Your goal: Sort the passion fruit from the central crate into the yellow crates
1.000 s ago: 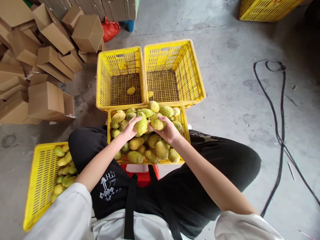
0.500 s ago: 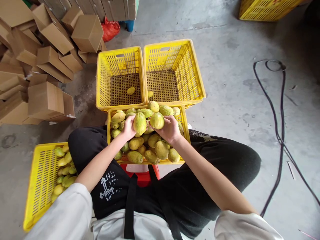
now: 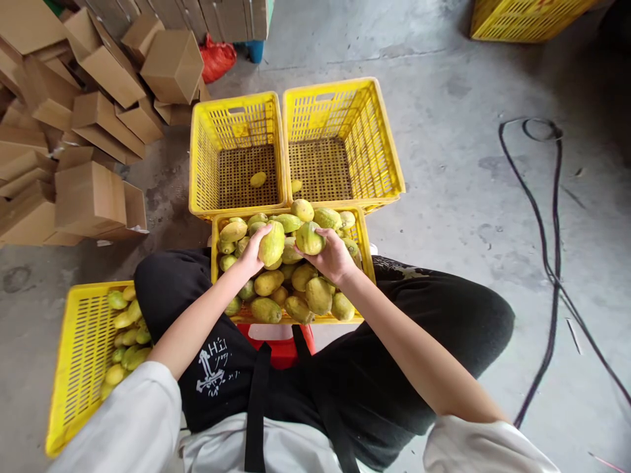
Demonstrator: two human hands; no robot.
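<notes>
My left hand (image 3: 254, 253) is closed around a yellow-green papaya (image 3: 271, 244). Beside it, my right hand (image 3: 335, 256) grips a rounder papaya (image 3: 310, 238) that has a greener patch on top. Both fruits are held up side by side, a small gap apart, above a yellow crate (image 3: 368, 263) between my knees. That crate is heaped with more papayas (image 3: 269, 282), some green and some yellower. The fingers under each held fruit are partly hidden.
Two yellow crates stand just beyond: the left crate (image 3: 204, 154) and the right crate (image 3: 379, 141) each show one fruit inside. A tilted crate (image 3: 79, 355) with fruit lies by my left knee. Cardboard boxes (image 3: 89, 200) pile up at left; a black cable (image 3: 555, 263) lies on the floor at right.
The papaya in my left hand has tilted and shifted slightly left. The one in my right hand has turned a little, with the fingers moved on it. The crates have stayed put.
</notes>
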